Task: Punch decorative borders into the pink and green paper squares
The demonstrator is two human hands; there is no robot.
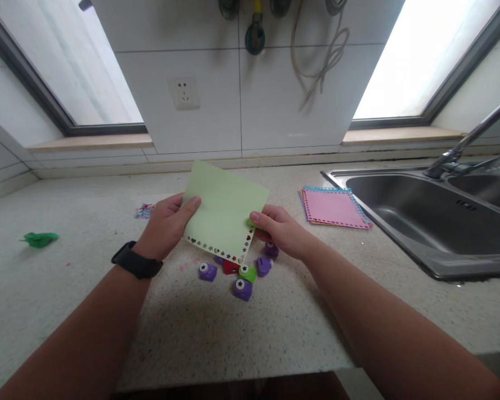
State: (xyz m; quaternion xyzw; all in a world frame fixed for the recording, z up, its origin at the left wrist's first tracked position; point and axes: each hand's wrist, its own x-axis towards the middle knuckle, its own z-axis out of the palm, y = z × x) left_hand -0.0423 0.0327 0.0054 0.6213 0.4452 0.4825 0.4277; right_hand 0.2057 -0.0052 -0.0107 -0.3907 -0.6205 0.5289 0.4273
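A pale green sheet of paper [223, 208] is held tilted above the counter, with cut-out hearts, stars and flowers along its lower edge and part of its right edge. My left hand [170, 222] pinches its left side, thumb on top. At the right edge, my right hand [277, 228] is closed on a green craft punch [251, 223], mostly hidden by the thumb and paper. Below the sheet lie several more punches: purple ones [207, 271] [242, 289] [264, 266], a green one [247, 273] and a red one [230, 267], partly covered by the paper.
To the right, a stack of coloured paper [335, 207] with punched borders lies beside the steel sink [400, 222] and its faucet [450, 161]. Small colourful paper bits [144, 211] are piled left of my left hand. A crumpled green item [40, 239] rests at far left.
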